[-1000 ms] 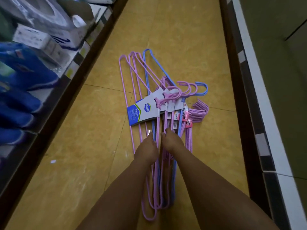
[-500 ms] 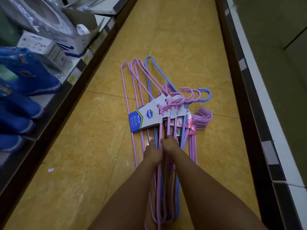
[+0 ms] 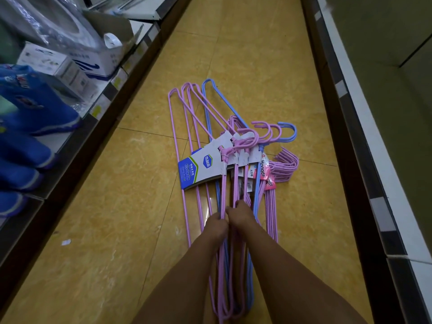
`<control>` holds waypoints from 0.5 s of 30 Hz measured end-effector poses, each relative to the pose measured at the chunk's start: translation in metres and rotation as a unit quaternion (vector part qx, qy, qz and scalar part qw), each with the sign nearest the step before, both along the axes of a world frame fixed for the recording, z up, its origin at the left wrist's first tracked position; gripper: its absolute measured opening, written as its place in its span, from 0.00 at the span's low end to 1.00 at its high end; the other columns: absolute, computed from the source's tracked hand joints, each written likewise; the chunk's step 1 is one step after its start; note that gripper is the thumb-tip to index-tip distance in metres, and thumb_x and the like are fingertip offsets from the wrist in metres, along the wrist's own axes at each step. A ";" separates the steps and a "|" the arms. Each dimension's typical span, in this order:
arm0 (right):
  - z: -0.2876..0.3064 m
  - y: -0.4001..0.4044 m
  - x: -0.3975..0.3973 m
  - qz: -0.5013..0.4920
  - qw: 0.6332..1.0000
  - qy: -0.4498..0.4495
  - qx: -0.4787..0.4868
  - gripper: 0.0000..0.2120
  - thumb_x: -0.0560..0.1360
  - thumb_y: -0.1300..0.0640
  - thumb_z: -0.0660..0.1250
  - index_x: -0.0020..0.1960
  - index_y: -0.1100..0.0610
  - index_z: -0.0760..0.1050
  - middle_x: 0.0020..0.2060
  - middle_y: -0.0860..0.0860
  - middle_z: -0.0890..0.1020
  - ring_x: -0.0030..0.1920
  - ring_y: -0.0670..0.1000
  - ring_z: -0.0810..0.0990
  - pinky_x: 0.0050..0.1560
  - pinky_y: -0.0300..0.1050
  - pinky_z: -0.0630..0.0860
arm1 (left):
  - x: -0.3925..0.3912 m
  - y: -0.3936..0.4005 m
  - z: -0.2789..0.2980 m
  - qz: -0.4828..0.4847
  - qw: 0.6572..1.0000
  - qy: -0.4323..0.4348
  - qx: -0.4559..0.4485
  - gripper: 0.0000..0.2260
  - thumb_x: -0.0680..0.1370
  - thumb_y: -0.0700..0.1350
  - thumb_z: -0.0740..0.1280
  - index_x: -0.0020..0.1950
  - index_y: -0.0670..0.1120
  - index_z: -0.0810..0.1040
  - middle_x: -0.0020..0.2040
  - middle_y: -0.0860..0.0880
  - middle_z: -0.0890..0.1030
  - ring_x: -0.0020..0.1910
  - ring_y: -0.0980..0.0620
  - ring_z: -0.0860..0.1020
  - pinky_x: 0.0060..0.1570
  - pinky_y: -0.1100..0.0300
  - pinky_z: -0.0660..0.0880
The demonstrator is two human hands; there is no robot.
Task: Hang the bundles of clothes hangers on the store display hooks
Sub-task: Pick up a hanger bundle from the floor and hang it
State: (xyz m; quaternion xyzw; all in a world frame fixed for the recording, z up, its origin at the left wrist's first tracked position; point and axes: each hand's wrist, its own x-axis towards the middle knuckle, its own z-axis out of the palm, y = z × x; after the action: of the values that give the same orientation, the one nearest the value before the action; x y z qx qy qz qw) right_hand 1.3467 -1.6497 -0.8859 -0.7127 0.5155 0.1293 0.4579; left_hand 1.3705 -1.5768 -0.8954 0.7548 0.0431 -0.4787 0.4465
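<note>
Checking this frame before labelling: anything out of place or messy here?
Yes. The hanger bundles lie fanned out on the aisle floor, not on display hooks. One purple bundle sits apart at the right. A small white scrap lies on the floor. Left hand and right hand grip the wires.

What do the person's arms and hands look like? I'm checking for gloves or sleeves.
Both forearms are bare as far as the picture shows: no sleeves, gloves, watch or bracelets. The left hand and right hand show no rings that I can see, though the fingers are mostly hidden.
</note>
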 end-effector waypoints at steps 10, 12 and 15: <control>0.006 0.011 0.011 -0.052 0.997 -0.029 0.049 0.28 0.78 0.53 0.63 0.73 0.64 0.61 0.68 0.62 0.69 0.66 0.62 0.71 0.65 0.54 0.71 | -0.010 0.007 -0.002 0.025 0.999 -0.019 -0.039 0.12 0.78 0.31 0.56 0.61 0.32 0.67 0.46 0.37 0.77 0.36 0.48 0.76 0.19 0.67 0.68; 0.007 0.014 0.013 -0.009 0.999 -0.022 -0.043 0.26 0.78 0.53 0.64 0.72 0.62 0.63 0.68 0.60 0.69 0.66 0.61 0.71 0.63 0.52 0.71 | -0.010 0.011 -0.006 0.045 0.998 -0.015 -0.050 0.11 0.79 0.33 0.58 0.60 0.32 0.68 0.39 0.42 0.75 0.33 0.47 0.74 0.24 0.61 0.69; 0.010 0.016 0.019 -0.024 0.997 -0.035 -0.070 0.26 0.77 0.54 0.65 0.71 0.61 0.62 0.67 0.60 0.67 0.65 0.62 0.71 0.63 0.54 0.71 | -0.007 0.017 -0.003 0.063 0.997 0.007 -0.050 0.08 0.79 0.35 0.59 0.58 0.36 0.69 0.37 0.43 0.74 0.31 0.49 0.73 0.27 0.59 0.68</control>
State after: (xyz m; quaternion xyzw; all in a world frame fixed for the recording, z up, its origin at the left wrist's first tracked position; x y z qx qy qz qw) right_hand 1.3656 -1.6334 -0.8762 -0.7345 0.5240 0.0569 0.4274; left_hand 1.3633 -1.5602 -0.8988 0.7240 0.0700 -0.4564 0.5125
